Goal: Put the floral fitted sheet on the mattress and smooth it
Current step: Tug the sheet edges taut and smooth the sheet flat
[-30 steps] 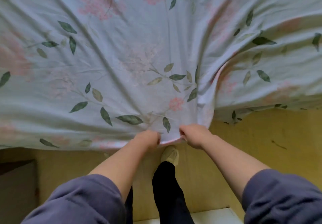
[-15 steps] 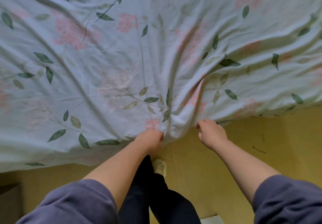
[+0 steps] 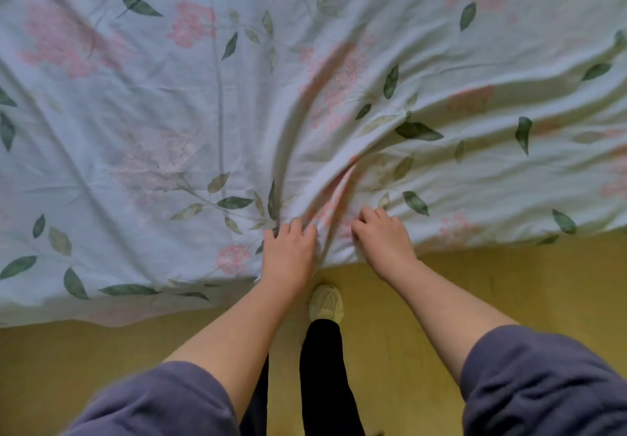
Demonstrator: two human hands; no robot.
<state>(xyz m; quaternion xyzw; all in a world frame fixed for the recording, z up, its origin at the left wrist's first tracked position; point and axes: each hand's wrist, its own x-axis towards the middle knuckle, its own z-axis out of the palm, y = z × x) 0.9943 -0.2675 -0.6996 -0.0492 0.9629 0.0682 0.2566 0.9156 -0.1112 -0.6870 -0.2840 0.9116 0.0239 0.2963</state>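
The floral fitted sheet (image 3: 210,123), pale blue with pink blossoms and green leaves, covers the whole upper part of the view and hides the mattress beneath it. Deep folds fan out from a bunched ridge near its front edge. My left hand (image 3: 288,252) lies palm down on the sheet just left of that ridge, fingers slightly spread. My right hand (image 3: 383,238) rests on the cloth just right of the ridge, its fingers curled into the fabric. Neither hand visibly has the edge pinched.
Yellow floor (image 3: 509,286) runs along the sheet's front edge, which hangs lower at the left (image 3: 101,317). My foot in a pale shoe (image 3: 325,303) and dark trouser leg stand between my forearms. Purple sleeves fill the bottom corners.
Both hands have let go of the sheet's hem and moved forward onto its top surface. The view has moved closer over the bed, and the ridge between the hands has grown.
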